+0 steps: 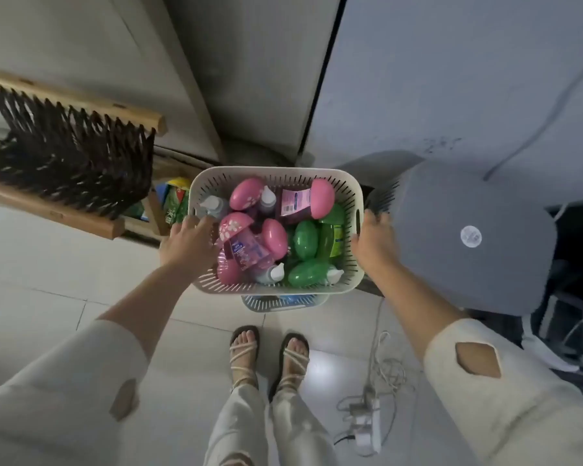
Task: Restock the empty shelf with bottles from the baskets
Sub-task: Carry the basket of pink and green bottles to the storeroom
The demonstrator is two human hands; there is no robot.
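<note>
We look straight down on a white basket (276, 171) held between both hands above the tiled floor (64, 264). The left hand (187, 240) grips the basket's left rim, its fingers curled over the edge and into the inside. The right hand (372, 240) clasps the right rim just beside the handle slot, fingers bent around the edge. Inside lie the pink-capped bottles (246, 193), piled mostly toward the left and back, and the green-capped bottles (305, 240), gathered on the right (a few clear bottles with white spouts poke out among them). Directly beneath, partly hidden, a second basket (283, 302) sits on the floor just ahead of our sandalled feet (244, 348). A dark woven chair (64, 146) stands to the left, a grey rounded object (451, 264) to the right, and a power strip (367, 422) lies by the right foot.
</note>
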